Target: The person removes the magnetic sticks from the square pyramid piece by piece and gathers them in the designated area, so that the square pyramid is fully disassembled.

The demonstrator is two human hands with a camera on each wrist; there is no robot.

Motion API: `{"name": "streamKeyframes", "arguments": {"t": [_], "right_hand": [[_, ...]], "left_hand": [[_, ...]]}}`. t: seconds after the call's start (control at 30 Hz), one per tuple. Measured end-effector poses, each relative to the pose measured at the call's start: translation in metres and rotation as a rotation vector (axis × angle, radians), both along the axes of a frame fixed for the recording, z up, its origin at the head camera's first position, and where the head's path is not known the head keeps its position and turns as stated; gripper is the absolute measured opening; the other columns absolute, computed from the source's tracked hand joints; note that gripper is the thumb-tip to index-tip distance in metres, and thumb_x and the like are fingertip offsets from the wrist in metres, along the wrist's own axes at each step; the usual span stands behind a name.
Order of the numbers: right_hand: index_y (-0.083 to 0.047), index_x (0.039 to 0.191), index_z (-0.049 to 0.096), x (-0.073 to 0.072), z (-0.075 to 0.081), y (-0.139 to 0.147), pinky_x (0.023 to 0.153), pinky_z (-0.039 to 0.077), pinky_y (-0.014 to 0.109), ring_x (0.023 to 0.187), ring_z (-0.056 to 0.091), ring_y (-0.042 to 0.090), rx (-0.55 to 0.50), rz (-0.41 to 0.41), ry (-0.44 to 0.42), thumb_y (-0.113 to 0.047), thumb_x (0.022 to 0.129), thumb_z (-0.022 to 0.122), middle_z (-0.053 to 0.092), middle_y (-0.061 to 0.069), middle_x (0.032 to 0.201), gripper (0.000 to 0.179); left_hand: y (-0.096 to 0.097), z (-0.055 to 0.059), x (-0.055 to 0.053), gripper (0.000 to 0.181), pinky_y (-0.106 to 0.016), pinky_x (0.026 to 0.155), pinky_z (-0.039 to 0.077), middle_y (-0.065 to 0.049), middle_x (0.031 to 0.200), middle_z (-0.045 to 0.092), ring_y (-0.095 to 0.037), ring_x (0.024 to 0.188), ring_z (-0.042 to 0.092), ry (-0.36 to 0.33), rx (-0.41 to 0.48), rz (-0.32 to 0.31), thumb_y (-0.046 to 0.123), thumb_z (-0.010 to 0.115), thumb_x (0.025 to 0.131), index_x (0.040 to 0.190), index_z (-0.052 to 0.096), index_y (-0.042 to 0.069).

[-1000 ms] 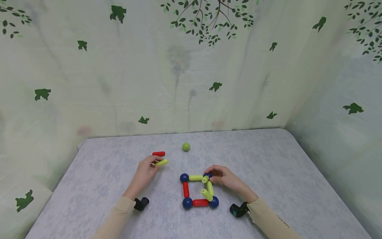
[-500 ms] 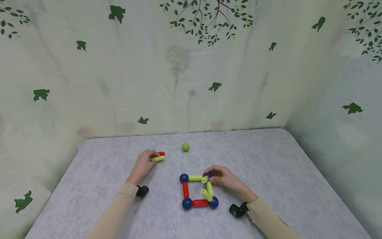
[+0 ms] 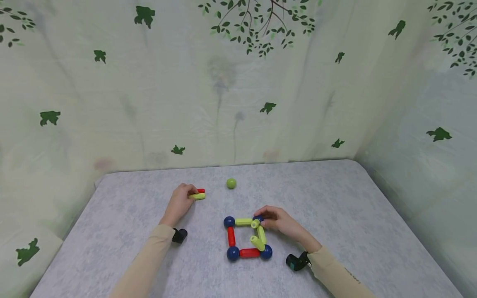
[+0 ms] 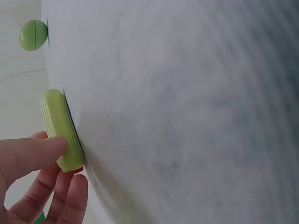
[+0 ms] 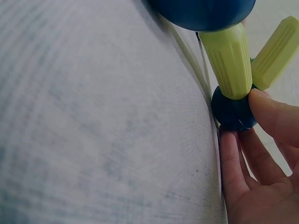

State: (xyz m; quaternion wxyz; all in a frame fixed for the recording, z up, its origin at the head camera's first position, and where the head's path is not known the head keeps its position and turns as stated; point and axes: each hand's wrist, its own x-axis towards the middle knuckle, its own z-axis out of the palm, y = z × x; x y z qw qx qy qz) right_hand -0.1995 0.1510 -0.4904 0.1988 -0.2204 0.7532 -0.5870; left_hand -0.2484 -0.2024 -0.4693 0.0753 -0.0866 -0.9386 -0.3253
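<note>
At the table's far left, my left hand (image 3: 181, 201) holds a yellow-green magnetic rod (image 3: 198, 196), thumb on its side in the left wrist view. Right behind it lies a red rod (image 3: 201, 191), partly hidden by the fingers; whether they grip it too I cannot tell. My right hand (image 3: 280, 221) pinches the far-right blue ball (image 5: 233, 109) of a square frame between thumb and fingers. Blue balls form the frame's corners, joined by red rods (image 3: 249, 253) and yellow-green rods (image 3: 244, 222). Two further yellow-green rods, one of them (image 3: 257, 243) tilted, rise from the right-hand balls.
A green ball (image 3: 231, 183) sits alone near the table's back edge, right of the left hand. The grey table (image 3: 328, 194) meets a curtain printed with leaves (image 3: 178, 150) behind. Black wrist cameras (image 3: 297, 262) hang by both sleeves.
My left hand has moved away from me with the yellow-green rod, which is now beside the red rod and parallel to it. The right hand keeps its hold on the corner ball.
</note>
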Motion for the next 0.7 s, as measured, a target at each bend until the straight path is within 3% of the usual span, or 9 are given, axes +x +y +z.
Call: {"name": "streamKeyframes", "arguments": {"t": [0.2, 0.3, 0.4, 0.53, 0.7], "right_hand": [[-0.005, 0.12, 0.061, 0.0, 0.0, 0.0, 0.087, 0.047, 0.032, 0.106, 0.056, 0.023, -0.002, -0.003, -0.002, -0.002, 0.094, 0.057, 0.06, 0.008, 0.116, 0.027], [-0.003, 0.12, 0.06, 0.0, 0.0, 0.0, 0.087, 0.047, 0.031, 0.106, 0.056, 0.023, 0.001, -0.004, -0.004, -0.001, 0.094, 0.057, 0.06, 0.008, 0.116, 0.027], [-0.002, 0.121, 0.06, 0.001, 0.0, 0.0, 0.087, 0.047, 0.03, 0.106, 0.056, 0.023, 0.005, -0.002, 0.002, -0.002, 0.094, 0.058, 0.06, 0.009, 0.116, 0.027], [0.0, 0.121, 0.059, 0.001, 0.001, -0.001, 0.087, 0.047, 0.03, 0.106, 0.056, 0.023, 0.006, 0.004, 0.017, -0.002, 0.094, 0.058, 0.06, 0.012, 0.117, 0.027], [0.0, 0.12, 0.06, 0.001, 0.002, -0.001, 0.087, 0.047, 0.03, 0.106, 0.056, 0.023, 0.005, 0.0, 0.021, -0.003, 0.094, 0.057, 0.06, 0.012, 0.117, 0.026]], "left_hand": [[0.0, 0.006, 0.007, 0.023, -0.046, 0.081, 0.047, -0.016, 0.098, 0.056, -0.033, 0.094, 0.054, 0.036, 0.008, -0.009, -0.014, 0.062, 0.079, 0.097, 0.065, -0.001], [0.008, 0.01, 0.015, 0.023, -0.046, 0.082, 0.048, -0.015, 0.101, 0.057, -0.033, 0.096, 0.055, 0.034, 0.053, -0.062, -0.012, 0.065, 0.08, 0.1, 0.065, 0.0], [0.022, 0.015, 0.027, 0.023, -0.045, 0.082, 0.05, -0.015, 0.102, 0.058, -0.032, 0.096, 0.057, 0.034, 0.132, -0.171, -0.01, 0.068, 0.081, 0.102, 0.065, 0.001], [0.043, 0.02, 0.049, 0.024, -0.041, 0.081, 0.053, -0.016, 0.103, 0.062, -0.033, 0.096, 0.06, 0.035, 0.221, -0.38, -0.006, 0.069, 0.084, 0.106, 0.064, 0.003], [0.072, 0.023, 0.077, 0.026, -0.036, 0.083, 0.053, -0.016, 0.109, 0.063, -0.032, 0.097, 0.061, -0.063, 0.306, -0.625, -0.003, 0.065, 0.088, 0.112, 0.063, 0.002]]}}
